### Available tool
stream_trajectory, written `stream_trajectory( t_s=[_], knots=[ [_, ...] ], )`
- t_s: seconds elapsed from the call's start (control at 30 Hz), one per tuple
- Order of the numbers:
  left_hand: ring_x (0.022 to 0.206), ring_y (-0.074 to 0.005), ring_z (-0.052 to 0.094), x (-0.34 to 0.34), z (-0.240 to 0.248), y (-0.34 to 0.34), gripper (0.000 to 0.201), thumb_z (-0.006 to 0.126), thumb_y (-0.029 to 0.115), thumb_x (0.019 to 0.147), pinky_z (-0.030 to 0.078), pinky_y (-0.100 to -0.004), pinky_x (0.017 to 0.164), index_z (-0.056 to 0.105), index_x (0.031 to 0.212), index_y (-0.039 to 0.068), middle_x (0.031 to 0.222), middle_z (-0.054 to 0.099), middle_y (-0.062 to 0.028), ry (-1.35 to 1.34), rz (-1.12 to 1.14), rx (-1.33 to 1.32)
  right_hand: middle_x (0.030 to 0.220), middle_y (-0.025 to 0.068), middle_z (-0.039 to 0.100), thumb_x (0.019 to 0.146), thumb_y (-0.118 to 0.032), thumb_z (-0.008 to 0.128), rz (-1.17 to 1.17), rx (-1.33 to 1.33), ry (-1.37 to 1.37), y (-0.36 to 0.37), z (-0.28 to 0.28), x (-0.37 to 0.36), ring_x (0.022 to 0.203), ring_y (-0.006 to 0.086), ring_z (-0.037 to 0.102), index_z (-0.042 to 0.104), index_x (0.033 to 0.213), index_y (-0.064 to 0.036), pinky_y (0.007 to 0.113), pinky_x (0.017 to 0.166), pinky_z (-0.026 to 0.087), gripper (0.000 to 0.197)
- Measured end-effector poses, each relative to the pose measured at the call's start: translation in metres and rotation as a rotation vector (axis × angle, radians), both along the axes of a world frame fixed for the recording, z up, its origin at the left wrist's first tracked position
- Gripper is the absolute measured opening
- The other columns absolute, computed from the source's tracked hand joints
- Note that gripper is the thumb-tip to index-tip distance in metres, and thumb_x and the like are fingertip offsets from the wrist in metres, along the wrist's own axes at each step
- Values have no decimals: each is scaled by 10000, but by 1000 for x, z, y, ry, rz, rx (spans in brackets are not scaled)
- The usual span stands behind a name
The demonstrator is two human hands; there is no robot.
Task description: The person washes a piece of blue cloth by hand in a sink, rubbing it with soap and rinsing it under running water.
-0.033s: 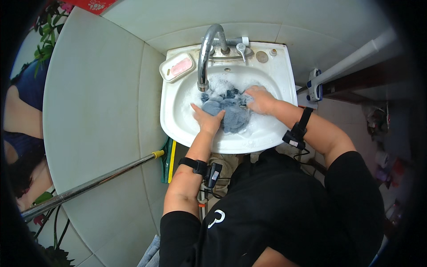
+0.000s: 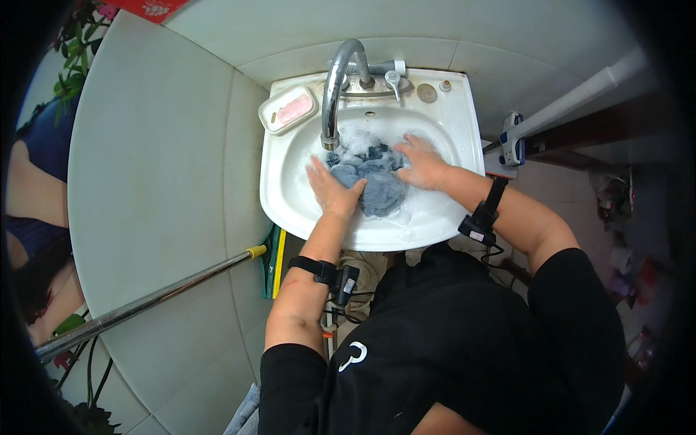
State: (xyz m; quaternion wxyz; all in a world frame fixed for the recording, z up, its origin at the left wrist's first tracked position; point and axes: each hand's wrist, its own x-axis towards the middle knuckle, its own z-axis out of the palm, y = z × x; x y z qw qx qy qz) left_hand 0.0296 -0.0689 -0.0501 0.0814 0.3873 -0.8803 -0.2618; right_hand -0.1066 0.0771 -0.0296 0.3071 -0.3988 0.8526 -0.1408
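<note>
A wet blue-grey cloth (image 2: 382,192) lies bunched in soapy water in the white sink (image 2: 370,235). My left hand (image 2: 332,190) is at the cloth's left edge, its fingers stretched out and apart, the thumb touching the fabric. On the other side, my right hand (image 2: 424,165) is wet with suds, its fingers spread beside the cloth. Neither hand grips it. Foam hides part of the cloth's far side, where a darker patch (image 2: 375,152) shows. The chrome faucet (image 2: 330,109) arches over the basin, its spout close above the cloth.
A soap dish (image 2: 290,110) with a pink bar sits on the sink's back left corner. The faucet lever (image 2: 394,81) stands at the back. Left of the sink leans a metal pole (image 2: 159,301) with a green and yellow head. A white pipe (image 2: 580,98) runs on the right.
Both hands have loosened on the cloth. The left fingers now stretch out at its edge, and the right fingers have come up out of the suds and spread. The cloth has hardly moved.
</note>
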Motion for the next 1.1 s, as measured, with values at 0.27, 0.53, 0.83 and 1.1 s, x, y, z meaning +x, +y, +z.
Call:
stream_trajectory(
  t_s=[0.27, 0.53, 0.83, 1.1],
  knots=[
    [1182, -465, 155, -41, 13, -20, 1152, 742, 519, 394, 270, -550, 890, 143, 1312, 165, 1311, 107, -268, -525, -559, 109, 1370, 136, 57, 720, -556, 474, -26, 232, 22, -32, -16, 22, 1241, 378, 67, 104, 1317, -245, 537, 943, 192, 768],
    [859, -333, 533, -63, -42, -28, 501, 638, 427, 633, 421, -357, 765, 594, 880, -7, 828, 583, -191, -419, -359, 1, 1086, 179, 505, 754, -267, 472, 21, 322, -204, -59, -70, -21, 1025, 304, 473, 555, 1004, -56, 400, 821, 392, 337],
    [1098, -240, 386, -42, -27, -51, 629, 531, 429, 754, 304, -305, 912, 384, 1181, -8, 1208, 394, -168, -11, 217, 453, 1258, 197, 329, 763, -399, 482, -499, -160, -123, -34, -34, -25, 1149, 309, 338, 354, 1204, -21, 349, 941, 281, 595],
    [1120, -269, 358, -65, -21, -40, 720, 468, 514, 764, 296, -335, 914, 325, 1226, -20, 1208, 388, -167, 69, 222, 1143, 1126, 161, 460, 806, -422, 443, -1047, -452, -978, -66, -32, -27, 1075, 238, 411, 449, 1107, 14, 348, 889, 320, 530]
  ],
)
